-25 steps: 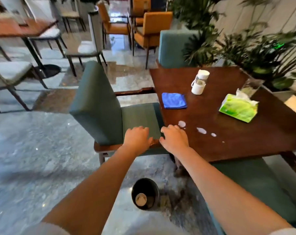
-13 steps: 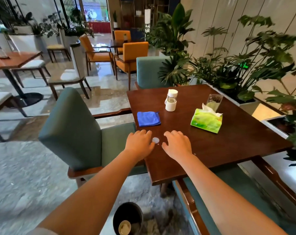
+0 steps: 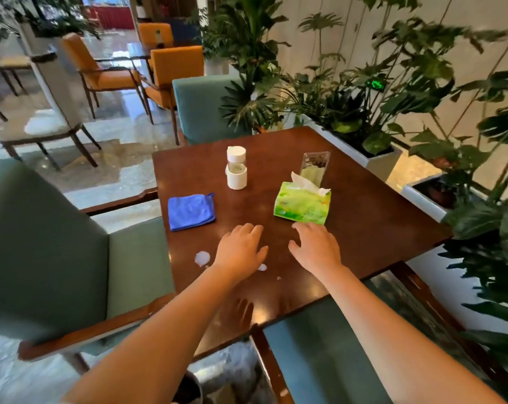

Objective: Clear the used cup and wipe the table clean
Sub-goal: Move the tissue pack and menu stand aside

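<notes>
I see both hands empty, fingers spread above the table (image 3: pixel 363 217): left hand (image 3: pixel 241 252) over white spill drops (image 3: pixel 202 258), right hand (image 3: pixel 315 247) near tissue pack (image 3: pixel 302 204). Blue cloth (image 3: pixel 191 212) lies left.

The table (image 3: pixel 363 228) is dark wood with a glossy varnish that mirrors the arms near its front edge; the blue cloth (image 3: pixel 191 212) by its left edge looks soft, matt and napped. The tissue pack (image 3: pixel 302 203) is shiny green plastic film with white paper sticking out; the chair (image 3: pixel 57 252) is matt teal fabric on polished wood.
</notes>
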### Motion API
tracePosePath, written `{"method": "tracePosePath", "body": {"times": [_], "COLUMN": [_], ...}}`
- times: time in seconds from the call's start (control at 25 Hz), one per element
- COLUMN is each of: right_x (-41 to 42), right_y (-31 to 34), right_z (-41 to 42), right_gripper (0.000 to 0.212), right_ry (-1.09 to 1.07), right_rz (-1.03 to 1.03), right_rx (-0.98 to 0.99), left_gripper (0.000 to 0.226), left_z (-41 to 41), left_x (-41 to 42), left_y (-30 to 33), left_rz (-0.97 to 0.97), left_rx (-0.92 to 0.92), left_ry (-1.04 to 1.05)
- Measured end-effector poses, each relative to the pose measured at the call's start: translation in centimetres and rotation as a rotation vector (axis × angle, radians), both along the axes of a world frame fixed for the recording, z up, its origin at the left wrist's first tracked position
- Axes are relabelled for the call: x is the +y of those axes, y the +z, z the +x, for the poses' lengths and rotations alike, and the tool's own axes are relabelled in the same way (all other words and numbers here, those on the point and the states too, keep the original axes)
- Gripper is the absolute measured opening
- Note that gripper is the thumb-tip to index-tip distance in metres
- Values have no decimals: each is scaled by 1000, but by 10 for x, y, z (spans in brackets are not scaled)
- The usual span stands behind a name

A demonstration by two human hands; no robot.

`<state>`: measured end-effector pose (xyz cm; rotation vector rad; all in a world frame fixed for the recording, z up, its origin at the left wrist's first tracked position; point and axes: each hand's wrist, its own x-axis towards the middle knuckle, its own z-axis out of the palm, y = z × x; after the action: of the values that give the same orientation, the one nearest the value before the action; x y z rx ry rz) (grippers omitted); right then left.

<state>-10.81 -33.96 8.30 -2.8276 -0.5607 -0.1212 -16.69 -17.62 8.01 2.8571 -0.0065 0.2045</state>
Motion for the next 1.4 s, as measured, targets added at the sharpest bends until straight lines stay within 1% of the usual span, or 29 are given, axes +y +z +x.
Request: {"method": "tracePosePath", "body": {"times": [0.28,0.48,0.6,0.72,0.84,0.92,1.0,1.12,1.2,1.32,1.4], "right_x": [-14,-14,-15,-16,-20,-22,-28,-40,-54,-75,-92], "right_y": [-21,-53,-77,-103,-123,-131,-134,-132,-132,-132,-131], "right_z": [105,175,210,234,241,240,240,238,232,216,206], "right_gripper": [44,59,67,73,74,68,62,57,56,57,57], "right_ry": [-170,-238,-243,-237,-272,-289,-287,-270,-274,-302,-334], "right_rz": [-71,-156,-165,-139,-17,79,153,212,246,316,376], "right_rx": [7,85,153,256,310,276,231,194,174,121,103], "left_gripper": [48,56,64,75,81,80,74,66,66,79,89], "left_z": [140,236,271,292,301,299,295,290,285,275,272], "left_x": [6,18,19,14,10,9,5,5,-2,-18,-36], "left_y": [-21,-59,-90,-114,-132,-140,-143,-141,-137,-128,-126], "left_rz": [69,112,108,33,-129,-276,-366,-389,-397,-467,-582], "left_rx": [52,114,212,343,413,388,320,239,200,170,196], "left_ry": [-198,-263,-269,-232,-195,-193,-175,-194,-226,-183,-95]}}
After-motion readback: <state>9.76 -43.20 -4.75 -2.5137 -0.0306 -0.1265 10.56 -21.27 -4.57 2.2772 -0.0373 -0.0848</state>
